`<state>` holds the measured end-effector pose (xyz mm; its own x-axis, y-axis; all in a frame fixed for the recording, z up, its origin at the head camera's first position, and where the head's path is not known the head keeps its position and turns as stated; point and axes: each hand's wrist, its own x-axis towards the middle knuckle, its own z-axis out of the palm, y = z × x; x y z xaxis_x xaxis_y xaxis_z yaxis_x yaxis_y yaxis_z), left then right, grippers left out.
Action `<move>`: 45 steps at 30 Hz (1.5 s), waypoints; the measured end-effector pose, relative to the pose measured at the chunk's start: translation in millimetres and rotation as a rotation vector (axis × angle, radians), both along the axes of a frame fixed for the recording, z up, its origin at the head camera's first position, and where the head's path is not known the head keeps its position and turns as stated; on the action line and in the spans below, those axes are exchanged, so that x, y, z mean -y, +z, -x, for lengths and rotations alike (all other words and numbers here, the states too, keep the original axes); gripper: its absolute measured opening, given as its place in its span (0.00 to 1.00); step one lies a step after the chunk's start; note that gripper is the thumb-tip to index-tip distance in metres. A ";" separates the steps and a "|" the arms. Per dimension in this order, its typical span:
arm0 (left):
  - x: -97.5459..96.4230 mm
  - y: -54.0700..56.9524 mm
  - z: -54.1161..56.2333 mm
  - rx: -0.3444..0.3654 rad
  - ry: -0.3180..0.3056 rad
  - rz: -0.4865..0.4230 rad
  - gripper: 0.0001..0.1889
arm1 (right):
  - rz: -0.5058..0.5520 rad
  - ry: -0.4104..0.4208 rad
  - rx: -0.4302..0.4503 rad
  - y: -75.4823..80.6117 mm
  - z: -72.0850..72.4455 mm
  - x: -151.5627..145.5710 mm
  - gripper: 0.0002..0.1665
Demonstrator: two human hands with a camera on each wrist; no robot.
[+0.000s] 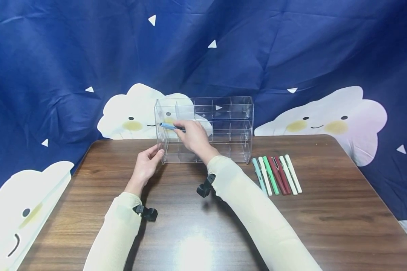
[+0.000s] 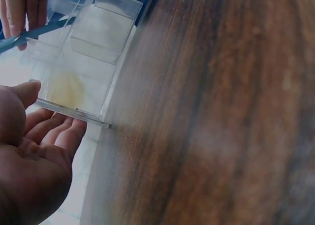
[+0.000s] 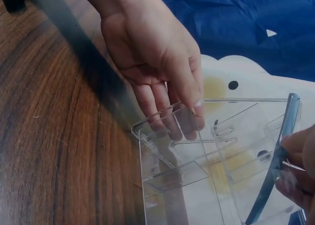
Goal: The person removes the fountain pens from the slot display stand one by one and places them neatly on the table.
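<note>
A clear acrylic rack with tiers of small compartments stands upright near the back of the table. My left hand grips its lower left side wall, thumb on one face and fingers on the other. In front of the rack's left part, my right hand pinches a blue pen between thumb and fingers. The pen lies roughly level there, its cap end pointing left. In the right wrist view the pen overlaps the rack's clear dividers.
Right of the rack, several pens lie side by side: a light blue pen, a green pen, dark red pens and white pens. A blue curtain with cloud prints hangs behind the wooden table.
</note>
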<state>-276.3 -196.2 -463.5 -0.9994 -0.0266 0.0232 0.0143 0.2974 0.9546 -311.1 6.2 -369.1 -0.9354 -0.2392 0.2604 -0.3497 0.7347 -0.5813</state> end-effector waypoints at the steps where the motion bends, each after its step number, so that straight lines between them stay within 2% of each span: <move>1: 0.2 0.2 -0.1 0.000 -0.001 -0.001 0.26 | 0.005 -0.007 -0.006 -0.2 0.1 0.5 0.20; 5: 0.9 1.1 0.0 0.006 -0.005 -0.001 0.26 | 0.039 -0.014 -0.038 -1.8 1.1 1.4 0.18; 15: 1.4 0.4 1.0 0.008 -0.003 -0.008 0.26 | 0.183 0.043 -0.104 -6.6 0.7 -4.8 0.16; 19: 0.1 -0.2 1.4 0.005 -0.006 -0.013 0.25 | 0.235 0.065 -0.162 -9.8 -0.5 -9.6 0.16; 23: 0.3 -1.0 0.8 0.004 -0.004 -0.018 0.25 | 0.270 0.088 -0.260 -10.8 -1.7 -14.6 0.15; 27: 1.6 -1.1 0.9 -0.004 -0.005 -0.024 0.25 | 0.314 0.103 -0.359 -7.0 -3.4 -18.9 0.14; 30: 2.2 -0.6 0.8 -0.003 -0.010 -0.029 0.25 | 0.361 0.106 -0.403 -3.1 -5.3 -21.5 0.14; 38: 2.0 2.0 -0.3 0.007 -0.012 -0.015 0.25 | 0.497 0.097 -0.456 11.5 -16.8 -29.1 0.14; 45: 1.4 1.0 0.1 0.004 -0.011 -0.021 0.25 | 0.542 0.090 -0.501 18.9 -22.9 -35.5 0.13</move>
<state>-276.3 -197.6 -462.5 -0.9997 -0.0156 0.0185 0.0134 0.2773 0.9607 -288.1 41.6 -350.2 -0.6561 -0.0258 0.7542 -0.7135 0.3468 -0.6088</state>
